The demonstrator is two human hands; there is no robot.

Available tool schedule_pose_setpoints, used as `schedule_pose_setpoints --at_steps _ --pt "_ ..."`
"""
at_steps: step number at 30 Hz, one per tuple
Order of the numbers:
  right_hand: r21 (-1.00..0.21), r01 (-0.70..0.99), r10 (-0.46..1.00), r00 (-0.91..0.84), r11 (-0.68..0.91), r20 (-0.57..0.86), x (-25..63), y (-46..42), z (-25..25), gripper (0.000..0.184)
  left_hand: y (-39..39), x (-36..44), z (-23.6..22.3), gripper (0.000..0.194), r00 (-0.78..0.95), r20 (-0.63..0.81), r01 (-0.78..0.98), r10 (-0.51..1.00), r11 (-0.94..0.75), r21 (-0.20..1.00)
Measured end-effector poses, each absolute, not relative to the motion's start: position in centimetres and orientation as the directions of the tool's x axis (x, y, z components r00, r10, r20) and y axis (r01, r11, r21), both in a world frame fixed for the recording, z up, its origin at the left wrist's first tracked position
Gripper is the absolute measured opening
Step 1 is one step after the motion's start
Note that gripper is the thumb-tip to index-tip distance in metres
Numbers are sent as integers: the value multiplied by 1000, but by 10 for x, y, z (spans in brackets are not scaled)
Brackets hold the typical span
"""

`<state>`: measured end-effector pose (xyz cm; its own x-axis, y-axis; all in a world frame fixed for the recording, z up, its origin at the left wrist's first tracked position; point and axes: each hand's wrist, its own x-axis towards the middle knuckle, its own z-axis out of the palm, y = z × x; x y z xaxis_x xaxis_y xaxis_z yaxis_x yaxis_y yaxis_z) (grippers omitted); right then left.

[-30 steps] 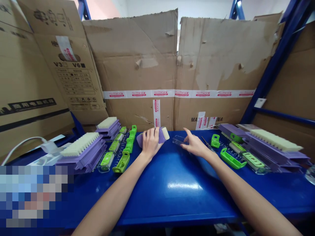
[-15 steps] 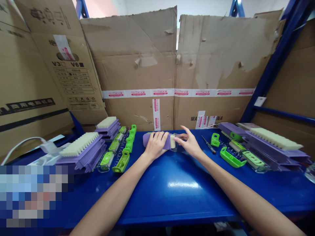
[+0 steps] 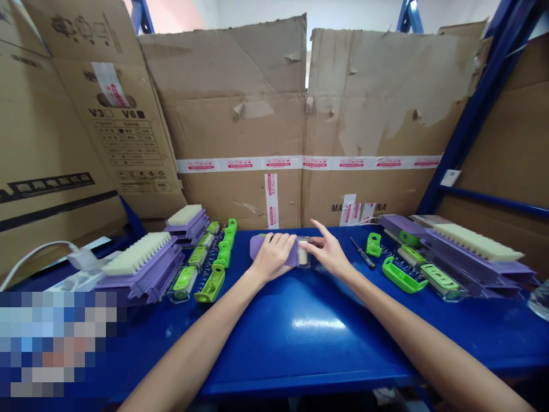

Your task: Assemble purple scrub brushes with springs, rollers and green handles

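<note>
My left hand [image 3: 273, 256] lies over a small purple brush [image 3: 258, 245] at the far middle of the blue shelf [image 3: 300, 332], fingers curled round its body. My right hand [image 3: 328, 253] is pinched on a clear plastic cover [image 3: 302, 252] that sits over the brush's cream bristle end; its forefinger sticks up. The two hands almost touch at that end.
Purple brushes with cream bristles [image 3: 136, 264] and green handle parts [image 3: 211, 281] lie in rows at the left. More purple brushes [image 3: 476, 246], green parts [image 3: 402, 276] and a small screwdriver [image 3: 359, 252] lie at the right. Cardboard boxes [image 3: 240, 120] wall the back; a blue upright [image 3: 472, 109] stands right.
My right hand brought the clear cover from the shelf leftward onto the brush's bristle end. My left hand turned the brush level and kept hold of it.
</note>
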<state>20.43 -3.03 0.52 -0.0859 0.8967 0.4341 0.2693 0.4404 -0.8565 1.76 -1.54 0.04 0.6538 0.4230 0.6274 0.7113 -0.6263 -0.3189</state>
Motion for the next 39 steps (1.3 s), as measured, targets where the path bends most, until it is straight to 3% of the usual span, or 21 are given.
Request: schedule_pose_setpoints --at_steps 5,9,16,22,29,34,39 --pt "-878 234 907 -55 418 418 201 -29 7 76 -13 17 0 52 677 634 673 373 -662 -330" --pt "-880 260 913 -19 398 408 201 -23 5 73 -10 20 0 63 671 609 692 422 -651 -312" --pt "-946 195 965 -12 257 260 207 -13 -6 75 -6 17 3 76 663 582 714 472 -632 -302" --pt "-932 296 972 45 210 233 211 -7 -11 74 -5 4 4 84 579 616 783 535 -575 -236" --pt "-921 321 967 47 221 248 214 -2 -15 69 -2 5 1 78 523 668 813 529 -544 -206" --pt "-917 262 952 -20 301 306 213 -1 -18 68 -2 6 2 55 490 665 832 563 -529 -165" --pt "-901 256 937 -92 350 338 209 -4 -18 75 -3 4 5 48 492 658 829 570 -538 -154"
